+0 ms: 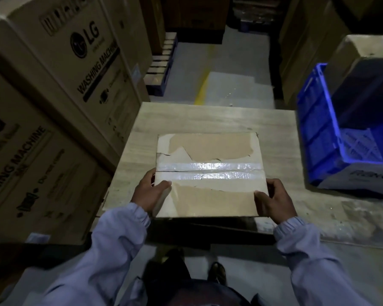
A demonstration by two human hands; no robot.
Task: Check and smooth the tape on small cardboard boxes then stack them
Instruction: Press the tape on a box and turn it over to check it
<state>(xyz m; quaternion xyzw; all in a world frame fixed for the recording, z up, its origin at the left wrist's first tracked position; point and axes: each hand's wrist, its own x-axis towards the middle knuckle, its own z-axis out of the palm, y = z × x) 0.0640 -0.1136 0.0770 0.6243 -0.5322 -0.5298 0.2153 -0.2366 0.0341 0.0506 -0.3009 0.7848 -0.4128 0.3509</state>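
Pale blue sleeves (119, 230) reach forward. Tall washing machine cartons (64, 74) stand at left. Left hand (148, 193) and right hand (274, 200) grip the near corners of a small cardboard box (208, 202), fingers (273, 186) curled round its sides, at the counter's (208, 118) near edge. Wrinkled tape (208, 171) crosses its torn top. Blue crate (318, 133) sits right. Rough smoothing could likely tear the paper further.

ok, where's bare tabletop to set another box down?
Widest bare patch: the tabletop strip beyond the box, up to the far edge. A narrower strip between box and blue crate. Left is tight against the washing machine cartons. The left hand and right hand grip its near corners.
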